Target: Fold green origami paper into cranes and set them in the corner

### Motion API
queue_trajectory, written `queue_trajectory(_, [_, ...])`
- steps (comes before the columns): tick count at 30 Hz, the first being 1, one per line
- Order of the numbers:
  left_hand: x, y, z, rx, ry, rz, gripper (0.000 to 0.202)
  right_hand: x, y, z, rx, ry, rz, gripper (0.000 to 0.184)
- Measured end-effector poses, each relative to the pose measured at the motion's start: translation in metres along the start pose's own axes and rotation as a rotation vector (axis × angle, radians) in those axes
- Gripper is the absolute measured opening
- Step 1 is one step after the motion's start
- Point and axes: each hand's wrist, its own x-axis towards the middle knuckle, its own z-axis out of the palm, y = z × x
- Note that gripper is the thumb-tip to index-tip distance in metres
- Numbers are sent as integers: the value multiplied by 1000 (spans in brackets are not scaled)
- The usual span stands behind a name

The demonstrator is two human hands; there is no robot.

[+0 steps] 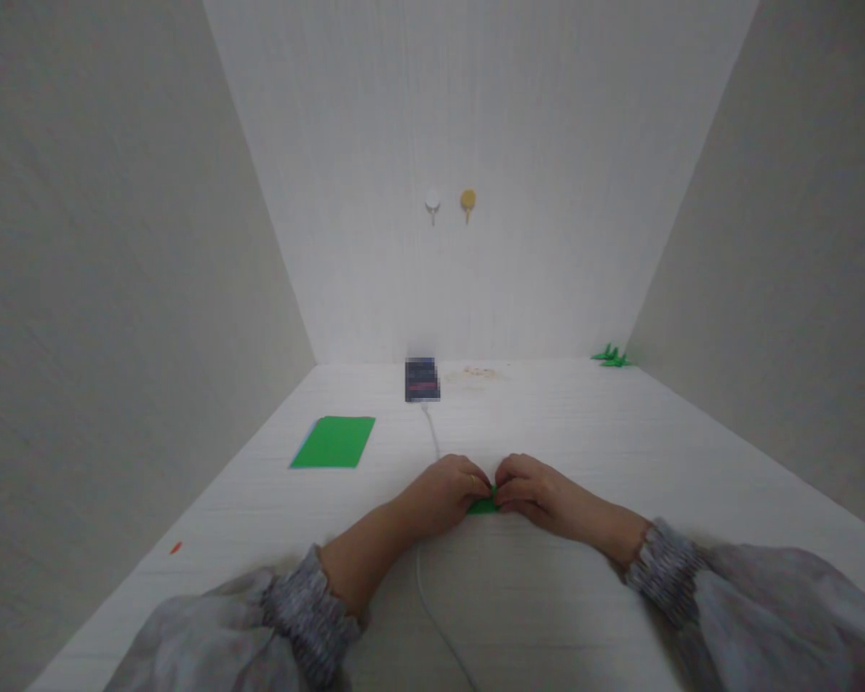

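Head view: left grip [443, 492] and right grip [539, 495], fingers closed tight, pinch a small folded green paper [484, 506] between them, low at frame centre on the white counter [620, 452]. Behind, a white cable [432, 437] reaches a dark device [422, 379]. A green sheet [333, 442] lies left. Pale walls [115, 240] enclose three sides.

Hands: two, left hand [443, 495] and right hand [530, 492], lower centre; folded green paper [484, 505] between them: one; flat green sheet [333, 442], left of centre: one; small green paper figures [610, 358], mid-right at tabletop [620, 452] back edge: apparently two, too small for certainty; wall hooks, upper centre: two, white hook [432, 202], yellow hook [468, 201]; dark blurred device [422, 379]: one; white cable [432, 437]: one; red scrap [176, 548], lower left: one
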Motion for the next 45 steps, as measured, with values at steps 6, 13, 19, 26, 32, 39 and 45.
queue_trajectory(6, [-1, 6, -4, 77, -55, 11, 23, 0, -2, 0, 50, -2, 2, 19])
queue_trajectory(13, [2, 11, -5, 177, -92, 62, 13, 2, 0, 6, 114, 25, 92, 11])
queue_trajectory(19, [3, 10, -5, 233, -85, 94, 14, 4, 2, 9, 177, 56, 108, 9])
queue_trajectory(26, [2, 2, 3, -13, 5, -90, 13, 6, 2, 11, 161, 45, 150, 9])
queue_trajectory(32, [2, 3, 6, -154, 83, -379, 15, 6, 6, 17, 136, 62, 177, 7])
queue_trajectory(39, [1, -3, 13, -238, 106, -379, 12, 2, 11, 17, 193, 40, 142, 4])
queue_trajectory(45, [2, -4, 12, -235, 104, -343, 10, 3, 9, 17, 233, 83, 154, 9])
